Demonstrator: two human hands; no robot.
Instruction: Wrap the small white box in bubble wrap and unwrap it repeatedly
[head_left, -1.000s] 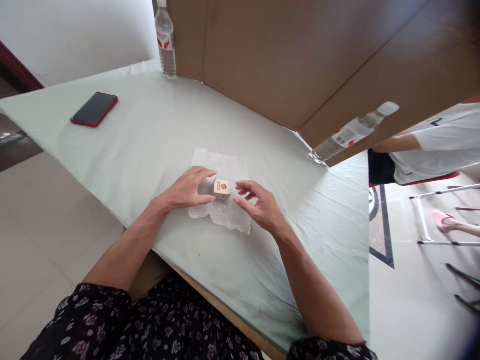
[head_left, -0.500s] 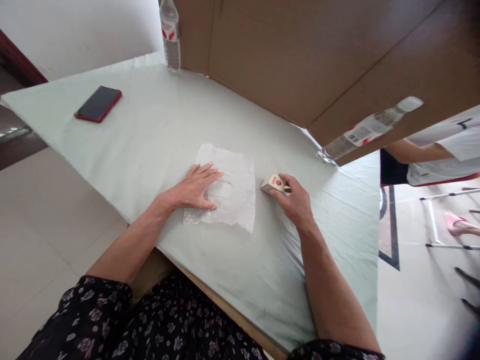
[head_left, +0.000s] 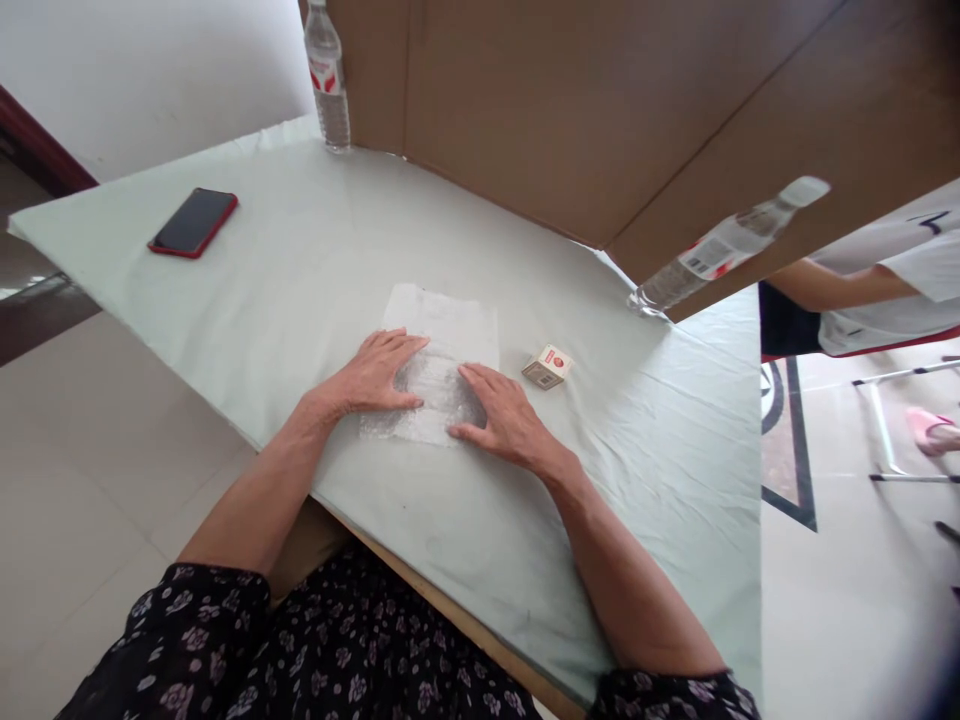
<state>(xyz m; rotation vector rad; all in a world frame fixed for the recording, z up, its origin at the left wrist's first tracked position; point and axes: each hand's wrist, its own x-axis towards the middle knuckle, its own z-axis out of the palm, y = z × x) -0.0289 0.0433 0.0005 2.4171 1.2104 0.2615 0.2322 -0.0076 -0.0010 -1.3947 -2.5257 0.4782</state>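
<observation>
A sheet of bubble wrap (head_left: 442, 312) lies flat on the pale green tablecloth (head_left: 315, 270). On its left part rests my left hand (head_left: 375, 372), palm down with the fingers apart. My right hand (head_left: 504, 412) touches the sheet's right part, thumb and fingers spread and nothing held between them. Just right of the sheet stands a small cream box (head_left: 548, 367) with red print and a barcode, apart from both hands. The hands cover parts of the wrap.
A black phone in a red case (head_left: 193, 222) lies at the far left. A tall brown cardboard panel (head_left: 510, 120) rises behind, with a water bottle (head_left: 328, 85) at its left and another bottle (head_left: 731, 245) at its right. A person in a white shirt (head_left: 877, 290) is at the right.
My right hand has let go of the small box and moved left onto the bubble wrap. The box stays on the table. My left hand has hardly moved.
</observation>
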